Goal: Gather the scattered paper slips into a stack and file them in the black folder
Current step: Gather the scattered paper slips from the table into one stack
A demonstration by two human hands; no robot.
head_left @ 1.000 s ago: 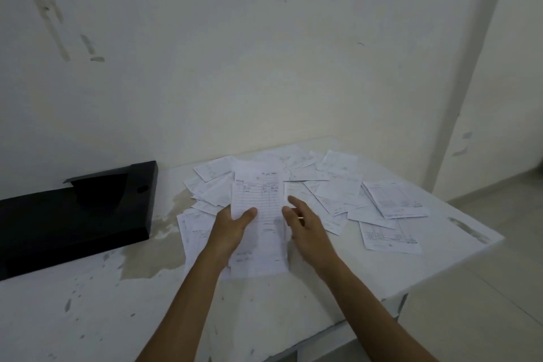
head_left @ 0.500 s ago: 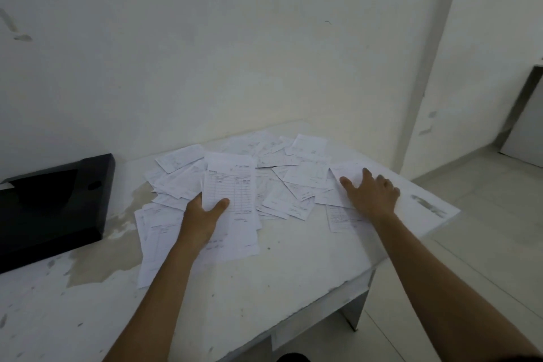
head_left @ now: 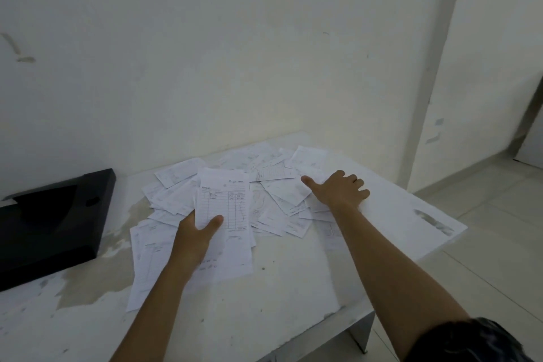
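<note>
Several white paper slips (head_left: 276, 185) lie scattered and overlapping across the middle of the white table (head_left: 293, 297). My left hand (head_left: 197, 233) grips a small stack of slips (head_left: 224, 206), thumb on top, its printed grid facing up. Flat on the slips at the right side of the pile lies my right hand (head_left: 338, 189), fingers spread and pressing down. The black folder (head_left: 50, 223) lies at the table's left end, well apart from both hands.
A white wall rises directly behind the table. The table's right corner (head_left: 458, 229) and front edge drop off to a tiled floor (head_left: 484, 258). The tabletop near the folder is stained and has chipped paint.
My right hand left the stack, reached out to the right-hand slips and has now drawn them a little inward toward the pile. My left hand keeps hold of the stack.
</note>
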